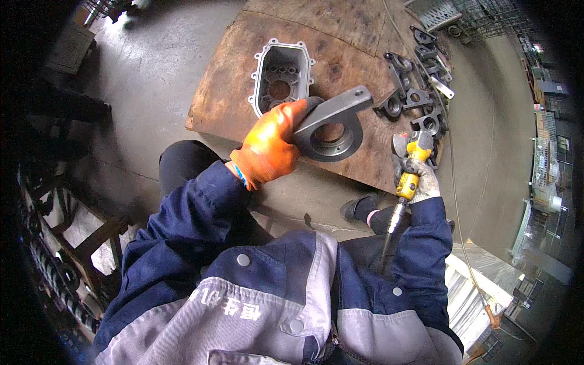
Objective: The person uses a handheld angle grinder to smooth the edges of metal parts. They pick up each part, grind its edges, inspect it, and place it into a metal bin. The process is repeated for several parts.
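Orange glove on one side, and that is the left grip (271,143), clenched around the left end of a dark grey metal bracket (333,114); up it hangs, in the air over the front part of the wooden bench (225,91), its flat arm slanting away to the right with a small hole near the tip; below that arm sits the thick ring, and look, brown wood shows straight through the bore; across to the other side now, a pale glove with dark fingers, and this right grip (424,180) is wrapped around a yellow power tool (409,184), the head pointing away from the body, near the bench's right front corner; a silvery coupling (396,216) runs from its back end towards the person's lap; tool and bracket stand apart, one in each grip; just beyond the orange glove sits a pale metal housing (258,79), open side up, lugs all round its rim; over to the right, more dark brackets (418,98) lie bunched along the bench edge, some lapping over others, with a pale bar (442,88) among them; a thin hose (453,176) drops past that side, against the grey floor (486,121); down by the front edge, a dark shoe (359,208); and from below, navy sleeves (201,194) reach into it all.
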Tool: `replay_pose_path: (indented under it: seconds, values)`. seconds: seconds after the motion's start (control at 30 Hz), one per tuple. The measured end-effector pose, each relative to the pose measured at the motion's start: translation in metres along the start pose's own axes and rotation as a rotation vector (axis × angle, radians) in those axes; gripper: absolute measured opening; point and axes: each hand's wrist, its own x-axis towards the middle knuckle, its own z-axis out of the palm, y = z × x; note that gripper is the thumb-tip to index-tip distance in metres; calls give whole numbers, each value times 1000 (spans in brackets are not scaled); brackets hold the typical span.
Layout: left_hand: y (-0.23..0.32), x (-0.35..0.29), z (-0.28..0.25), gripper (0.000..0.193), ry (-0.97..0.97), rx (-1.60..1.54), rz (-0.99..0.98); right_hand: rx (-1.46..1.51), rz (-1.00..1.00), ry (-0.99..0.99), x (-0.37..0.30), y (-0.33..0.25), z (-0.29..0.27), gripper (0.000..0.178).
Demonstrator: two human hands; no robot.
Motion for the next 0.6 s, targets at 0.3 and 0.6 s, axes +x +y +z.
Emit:
replay_pose_path:
  seconds: [0.3,0.6]
  values:
    - [-3,-7,-2,69,-74,68,-123,4,47,2,7,6,-12,30]
    - [5,3,-10,64,-175,644,50,20,-15,86,-5,8,0,34]
